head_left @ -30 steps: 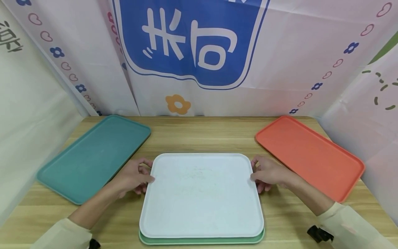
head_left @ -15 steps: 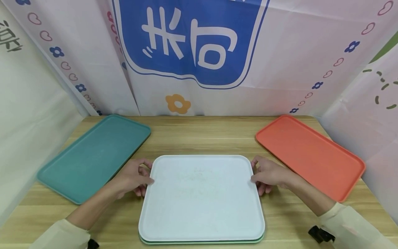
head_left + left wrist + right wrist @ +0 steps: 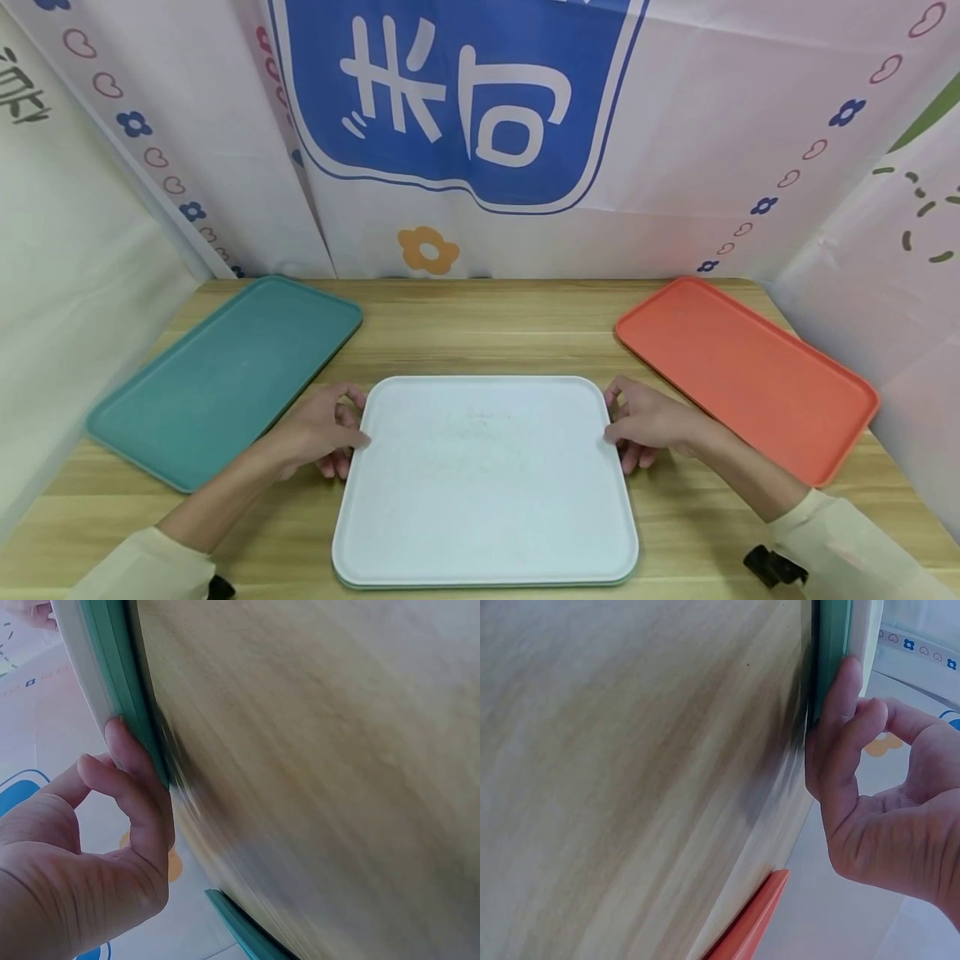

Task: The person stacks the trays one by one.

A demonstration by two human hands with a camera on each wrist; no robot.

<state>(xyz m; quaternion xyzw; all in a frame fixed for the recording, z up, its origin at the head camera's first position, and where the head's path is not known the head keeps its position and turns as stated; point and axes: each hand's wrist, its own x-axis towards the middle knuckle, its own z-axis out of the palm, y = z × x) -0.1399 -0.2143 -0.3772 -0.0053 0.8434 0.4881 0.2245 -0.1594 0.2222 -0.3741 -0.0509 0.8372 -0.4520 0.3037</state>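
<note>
A white rectangular tray (image 3: 483, 483) lies in the middle of the table, nearly lined up over a green tray (image 3: 112, 660). In the head view only a thin green strip shows below its near edge. My left hand (image 3: 318, 429) holds the white tray's left edge, thumb on the rim and fingers curled beside it. Across from it, my right hand (image 3: 648, 422) holds the right edge the same way. Both wrist views show fingertips against the sides of the stacked trays, where the green layer (image 3: 831, 660) sits next to the white one.
A teal tray (image 3: 232, 375) lies slanted on the wooden table (image 3: 487, 325) at the left. An orange-red tray (image 3: 750, 375) slants at the right. Printed white cloth (image 3: 675, 167) walls the back and both sides.
The white tray has come down and slightly toward the near side, covering most of the green rim that showed before. Both hands have kept hold of its edges.
</note>
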